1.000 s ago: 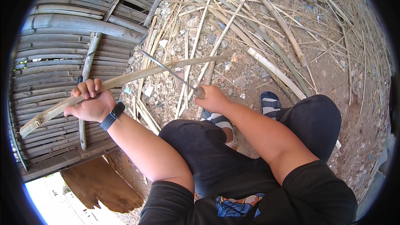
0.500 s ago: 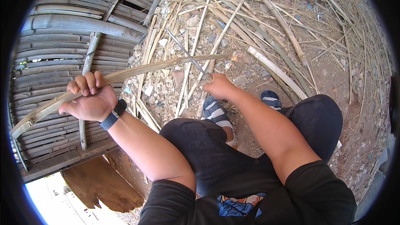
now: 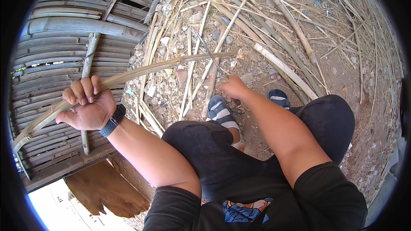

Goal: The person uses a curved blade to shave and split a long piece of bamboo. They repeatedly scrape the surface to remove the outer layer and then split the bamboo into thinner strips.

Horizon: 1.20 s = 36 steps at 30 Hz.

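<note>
A long split-bamboo strip (image 3: 147,67) slants across from the left rim to above my left foot. My left hand (image 3: 87,102) is wrapped round its left part, palm turned up and fingers curled over the top. Closed on the handle of a long, thin-looking knife (image 3: 206,51), my right hand (image 3: 234,88) is just below the strip's right end. The steel blade points up and left, crossing the strip; its handle is mostly hidden in my fist.
A slatted bamboo wall (image 3: 55,51) stands at left, with a torn brown sheet (image 3: 105,188) below it. Bamboo strips (image 3: 227,30), poles (image 3: 284,13), stones and dry straw litter the ground ahead. My sandalled feet (image 3: 220,111) are below the strip.
My right hand has moved right and slightly down with the knife, so the blade crosses nearer the strip's right end. My left hand has shifted slightly left and down with the strip.
</note>
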Available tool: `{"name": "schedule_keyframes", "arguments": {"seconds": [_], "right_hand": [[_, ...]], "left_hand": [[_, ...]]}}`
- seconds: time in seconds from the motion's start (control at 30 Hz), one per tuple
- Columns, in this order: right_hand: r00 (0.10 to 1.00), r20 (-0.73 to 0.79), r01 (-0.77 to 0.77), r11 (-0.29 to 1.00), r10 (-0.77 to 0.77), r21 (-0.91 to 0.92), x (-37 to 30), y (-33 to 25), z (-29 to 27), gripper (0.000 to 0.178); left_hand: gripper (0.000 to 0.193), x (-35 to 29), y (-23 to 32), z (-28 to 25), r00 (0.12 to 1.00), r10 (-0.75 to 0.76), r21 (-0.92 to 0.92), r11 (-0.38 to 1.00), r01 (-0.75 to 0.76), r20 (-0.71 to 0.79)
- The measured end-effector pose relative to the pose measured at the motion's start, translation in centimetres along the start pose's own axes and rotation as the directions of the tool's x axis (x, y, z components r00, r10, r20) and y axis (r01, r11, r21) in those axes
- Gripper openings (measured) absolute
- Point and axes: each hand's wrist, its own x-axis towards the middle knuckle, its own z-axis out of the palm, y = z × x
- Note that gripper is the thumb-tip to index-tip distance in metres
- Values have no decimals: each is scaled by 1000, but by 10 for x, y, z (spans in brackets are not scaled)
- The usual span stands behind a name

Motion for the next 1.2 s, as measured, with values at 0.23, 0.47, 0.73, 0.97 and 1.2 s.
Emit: {"name": "schedule_keyframes", "arguments": {"seconds": [0.23, 0.47, 0.73, 0.97, 1.2], "right_hand": [[794, -120, 587, 803, -596, -108, -35, -72, 44, 34], [984, 110, -142, 990, 142, -5, -9, 4, 4, 31], [899, 21, 435, 891, -436, -127, -47, -94, 39, 39], [992, -106, 43, 982, -63, -183, 8, 54, -3, 28], [969, -246, -82, 974, 29, -209, -8, -7, 3, 42]], "left_hand": [[73, 1, 1, 9, 998, 1, 32, 999, 1, -55], [77, -2, 4, -3, 937, 113, 174, 983, -57, -332], [76, 2, -4, 10, 909, 141, 200, 978, -66, -393], [76, 5, -7, 19, 870, 188, 280, 958, -60, -456], [76, 4, -9, 19, 853, 201, 270, 960, -73, -482]]}}
